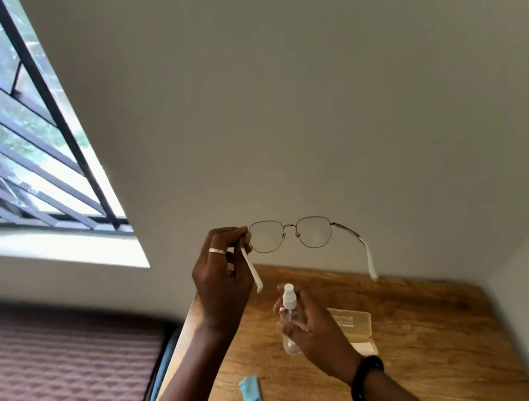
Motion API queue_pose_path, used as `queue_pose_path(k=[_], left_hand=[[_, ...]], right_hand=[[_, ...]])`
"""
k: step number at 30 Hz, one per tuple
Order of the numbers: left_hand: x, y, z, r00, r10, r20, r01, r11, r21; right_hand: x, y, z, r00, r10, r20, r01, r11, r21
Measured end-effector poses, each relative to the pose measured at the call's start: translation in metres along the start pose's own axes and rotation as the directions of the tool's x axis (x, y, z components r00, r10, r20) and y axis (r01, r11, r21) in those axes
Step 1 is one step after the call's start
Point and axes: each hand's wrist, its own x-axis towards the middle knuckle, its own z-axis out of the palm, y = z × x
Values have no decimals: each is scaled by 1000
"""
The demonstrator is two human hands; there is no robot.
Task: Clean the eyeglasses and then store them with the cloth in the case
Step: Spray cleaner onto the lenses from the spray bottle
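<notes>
Thin metal-framed eyeglasses (291, 234) with white temple tips are held up in the air in front of the wall, temples unfolded. My left hand (222, 280) pinches them at the left hinge. Below them my right hand (315, 334) grips a small clear spray bottle (289, 314) with a white nozzle pointing up toward the lenses. A folded light-blue cloth (253, 399) lies on the wooden table (435, 346) near its left edge. The cream case (357, 324) lies open on the table, partly hidden behind my right hand.
The table stands in a corner, with walls behind and to the right. A bed with a brown patterned cover (54, 389) lies to the left of the table. A barred window (3, 137) is at the upper left.
</notes>
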Motion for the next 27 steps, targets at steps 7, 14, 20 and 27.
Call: queue_pose_path(k=[7, 14, 20, 27], left_hand=[[-8, -16, -21, 999, -43, -11, 43, 999, 27], [-9, -34, -40, 997, -68, -43, 73, 992, 103], [-11, -45, -46, 996, -80, -41, 83, 992, 90], [-11, -45, -44, 996, -72, -43, 77, 991, 113]], right_hand=[[46, 68, 52, 991, 136, -9, -136, 990, -41], [80, 85, 73, 974, 228, 7, -228, 973, 47], [84, 91, 75, 967, 253, 20, -254, 964, 75], [80, 103, 75, 968, 251, 20, -251, 966, 56]])
